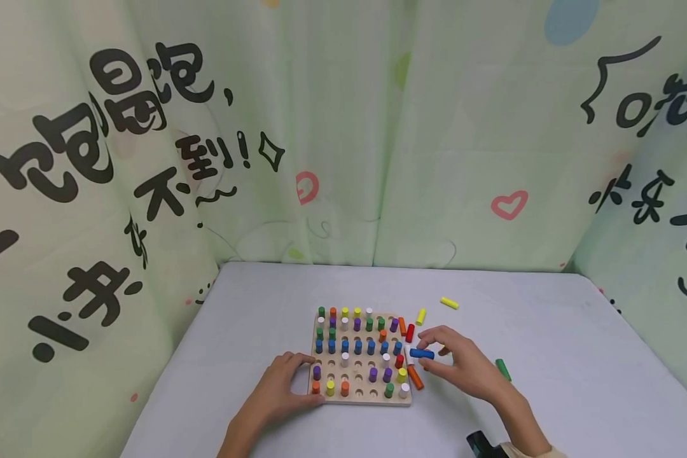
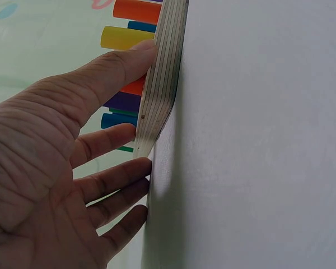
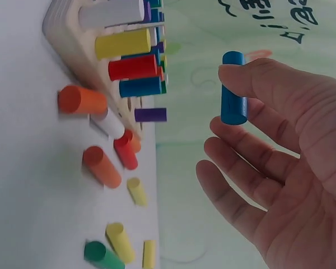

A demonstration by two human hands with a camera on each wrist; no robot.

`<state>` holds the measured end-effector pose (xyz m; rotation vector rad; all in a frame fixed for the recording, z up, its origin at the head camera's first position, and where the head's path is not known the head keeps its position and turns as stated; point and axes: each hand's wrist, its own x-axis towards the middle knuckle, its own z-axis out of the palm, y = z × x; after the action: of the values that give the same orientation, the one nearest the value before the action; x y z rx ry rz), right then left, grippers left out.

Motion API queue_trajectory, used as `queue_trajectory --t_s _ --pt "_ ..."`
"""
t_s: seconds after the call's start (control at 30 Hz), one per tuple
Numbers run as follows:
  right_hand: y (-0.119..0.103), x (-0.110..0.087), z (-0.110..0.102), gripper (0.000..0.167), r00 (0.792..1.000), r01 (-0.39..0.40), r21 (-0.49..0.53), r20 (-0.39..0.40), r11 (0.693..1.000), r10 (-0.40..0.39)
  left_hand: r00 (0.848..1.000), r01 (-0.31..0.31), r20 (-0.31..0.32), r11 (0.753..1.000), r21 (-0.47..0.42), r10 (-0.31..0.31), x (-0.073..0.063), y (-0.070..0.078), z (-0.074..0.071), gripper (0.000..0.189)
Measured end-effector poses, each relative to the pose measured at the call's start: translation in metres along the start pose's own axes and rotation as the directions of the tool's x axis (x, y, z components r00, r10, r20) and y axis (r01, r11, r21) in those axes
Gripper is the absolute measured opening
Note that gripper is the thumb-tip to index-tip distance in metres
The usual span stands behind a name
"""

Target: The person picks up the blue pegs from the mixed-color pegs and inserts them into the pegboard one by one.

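Note:
A wooden pegboard (image 1: 352,399) lies on the table, bearing rows of coloured pegs, with a row of blue pegs (image 1: 357,347) across its middle. My left hand (image 1: 280,388) rests against the board's near left corner. In the left wrist view, its thumb touches the layered edge (image 2: 162,73), and the other fingers are loosely extended. Just right of the board, my right hand (image 1: 464,366) pinches a blue peg (image 3: 233,109) between thumb and fingers. The peg is held clear of the table, lying sideways in the head view. Bare holes show among the standing pegs.
Loose pegs lie right of the board: orange (image 1: 415,378), red (image 1: 410,332), white (image 3: 108,123), yellow (image 1: 449,303) and green (image 1: 502,369). A black device (image 1: 483,445) is at the right wrist. Printed curtains (image 1: 435,159) surround the white table (image 1: 549,331).

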<state>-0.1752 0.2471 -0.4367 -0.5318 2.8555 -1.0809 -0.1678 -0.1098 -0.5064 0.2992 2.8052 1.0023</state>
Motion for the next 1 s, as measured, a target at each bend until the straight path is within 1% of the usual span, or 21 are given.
queue_trajectory --t_s 0.13,0.3,0.53,0.63,0.87,1.0 --pt "-0.005 0.005 0.005 0.026 0.999 0.031 0.015 0.004 0.999 -0.032 1.0 0.005 0.002 1.0 -0.001 -0.005 -0.001 0.0 0.0 0.071" --pt "-0.01 0.01 0.012 0.025 0.997 0.08 0.033 -0.001 0.996 -0.08 1.0 0.004 0.003 1.0 0.0 -0.004 -0.001 0.001 0.0 0.072" --pt "-0.019 0.018 0.018 0.025 0.993 0.122 0.045 0.002 0.991 -0.122 1.0 -0.013 -0.009 1.0 0.005 0.013 -0.001 0.0 0.0 0.071" --pt "-0.024 0.02 0.021 0.025 0.99 0.142 0.054 0.005 0.988 -0.143 1.0 -0.009 -0.008 1.0 0.003 0.009 -0.001 -0.001 0.0 0.071" --pt "-0.032 0.027 0.028 0.023 0.976 0.217 0.078 -0.007 0.973 -0.217 1.0 0.012 0.001 1.0 0.007 -0.012 -0.001 0.0 0.0 0.073" --pt "-0.036 0.031 0.033 0.022 0.975 0.219 0.111 0.003 0.969 -0.221 1.0 0.014 0.005 1.0 0.003 -0.014 0.0 0.0 0.0 0.073"
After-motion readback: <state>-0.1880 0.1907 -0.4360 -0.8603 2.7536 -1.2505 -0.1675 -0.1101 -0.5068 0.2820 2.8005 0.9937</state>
